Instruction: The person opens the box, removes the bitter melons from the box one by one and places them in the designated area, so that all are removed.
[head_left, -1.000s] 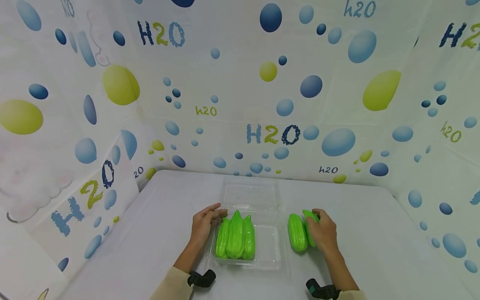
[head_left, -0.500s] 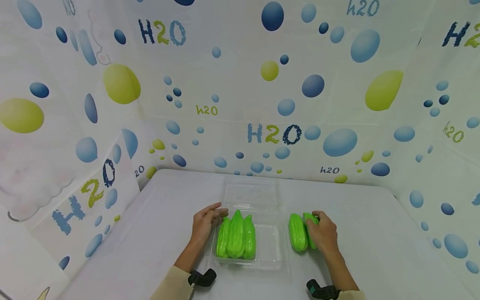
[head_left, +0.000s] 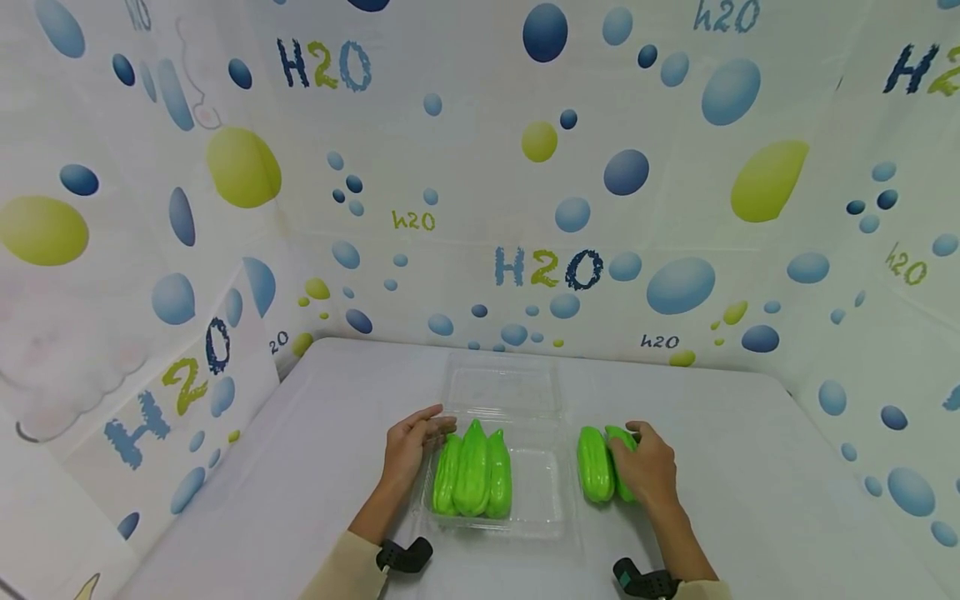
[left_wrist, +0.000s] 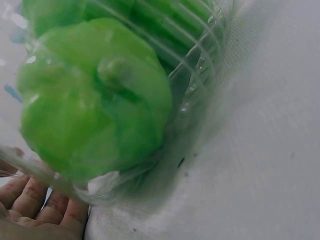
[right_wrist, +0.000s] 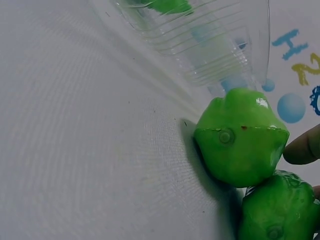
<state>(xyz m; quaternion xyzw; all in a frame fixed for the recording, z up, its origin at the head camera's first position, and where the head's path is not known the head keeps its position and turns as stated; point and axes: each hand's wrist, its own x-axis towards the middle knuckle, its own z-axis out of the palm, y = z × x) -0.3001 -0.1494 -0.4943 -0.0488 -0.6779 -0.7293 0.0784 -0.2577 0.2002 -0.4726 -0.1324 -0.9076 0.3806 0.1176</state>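
Note:
A clear plastic clamshell box lies opened on the table, its lid folded back. Inside, on the left half, stand three long, ridged, glossy green toy vegetables with pointed tips. My left hand holds the box's left side at the rim; in the left wrist view its fingers lie along the outside of the clear wall. To the right of the box, my right hand grips a green toy vegetable from above, its far side hidden by the hand. Another of the same kind lies right beside it.
The box's lid lies toward the back of the white-covered table. Behind and at both sides stand white cloth walls printed with blue and green dots. A black wrist camera sits on each wrist.
The gripped vegetable has shifted very slightly toward the near side, the right hand with it. My left hand and the box have stayed put.

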